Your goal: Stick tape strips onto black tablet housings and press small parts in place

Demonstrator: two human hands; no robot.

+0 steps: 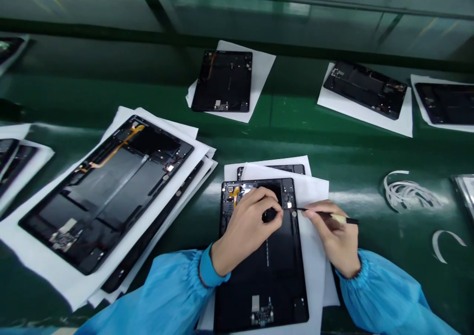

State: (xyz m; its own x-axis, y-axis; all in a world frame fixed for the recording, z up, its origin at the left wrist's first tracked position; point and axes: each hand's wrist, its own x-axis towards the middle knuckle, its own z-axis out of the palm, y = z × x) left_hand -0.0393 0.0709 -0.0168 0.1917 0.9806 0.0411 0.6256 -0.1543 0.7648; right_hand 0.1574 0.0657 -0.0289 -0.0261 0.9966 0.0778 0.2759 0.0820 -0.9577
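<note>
An opened tablet housing (276, 271) lies in front of me on white sheets, its dark inside facing up. My left hand (250, 221) rests over its upper part, thumb and forefinger pinched together near the right side; whatever is between them is hidden or too small to name. My right hand (335, 233) grips a pair of dark tweezers (350, 220) with a cream-coloured patch. The thin tip of the tweezers reaches the housing's upper right edge, beside a small white square (289, 205). An orange flex cable (234, 195) shows left of my left hand.
On the left, another tablet housing (107, 191) tops a stack interleaved with white sheets. Further housings lie at the back (225, 80) and back right (366, 89) on the green table (292, 117). Curled white strips (407, 194) lie at right, with a single strip (439, 246) nearer.
</note>
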